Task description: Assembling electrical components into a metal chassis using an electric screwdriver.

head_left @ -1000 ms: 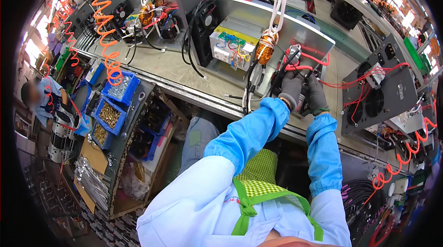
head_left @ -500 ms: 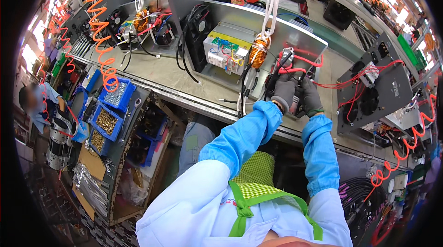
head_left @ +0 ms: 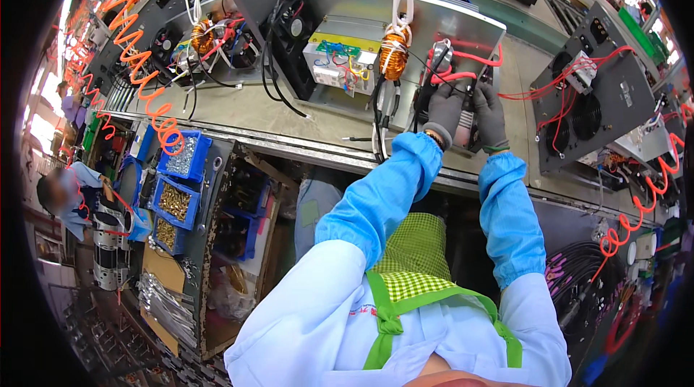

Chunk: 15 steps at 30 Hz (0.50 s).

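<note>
My left hand, in a grey glove, is closed over the right end of an open metal chassis, its fingertips at a thick red cable. Close beside it on the right, my gloved right hand has its fingers curled in by the same cable. What either hand pinches is hidden. Just beyond the hands sits a silver cylindrical part with red cables around it. To their left stand a copper-wound coil with white cables rising from it, and a silver power module with a green circuit board.
A dark panel with fans and thin red wires stands at right. Farther left is another chassis with a copper coil. Blue bins hold fasteners. Orange coiled hoses hang at left; a person is beyond the bins.
The view has shifted slightly, and the chassis now appears a little farther left and higher. Both hands stay by the red cable; the right hand's fingers now point more forward.
</note>
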Motion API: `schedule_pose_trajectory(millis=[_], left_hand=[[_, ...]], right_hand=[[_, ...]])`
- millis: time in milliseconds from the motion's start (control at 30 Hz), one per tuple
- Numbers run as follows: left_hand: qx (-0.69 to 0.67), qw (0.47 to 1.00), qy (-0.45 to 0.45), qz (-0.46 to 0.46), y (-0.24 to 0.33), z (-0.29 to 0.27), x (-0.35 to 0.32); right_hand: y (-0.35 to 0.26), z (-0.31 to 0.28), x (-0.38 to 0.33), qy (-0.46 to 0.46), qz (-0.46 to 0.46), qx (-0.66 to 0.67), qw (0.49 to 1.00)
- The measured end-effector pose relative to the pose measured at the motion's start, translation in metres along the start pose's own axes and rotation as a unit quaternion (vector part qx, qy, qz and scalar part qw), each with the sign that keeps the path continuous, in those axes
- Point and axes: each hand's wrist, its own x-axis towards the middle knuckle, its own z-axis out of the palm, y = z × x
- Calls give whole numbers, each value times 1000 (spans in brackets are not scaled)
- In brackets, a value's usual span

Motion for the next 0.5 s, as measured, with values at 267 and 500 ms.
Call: schedule_pose_trajectory(millis=[267,500], left_hand=[[68,998,5,7,-3,-4,9],[103,995,-2,9,-9,11,2]], right_hand=[[13,4,-7,85,-160,-332,926],[13,-12,-8,81,-118,-328,934]])
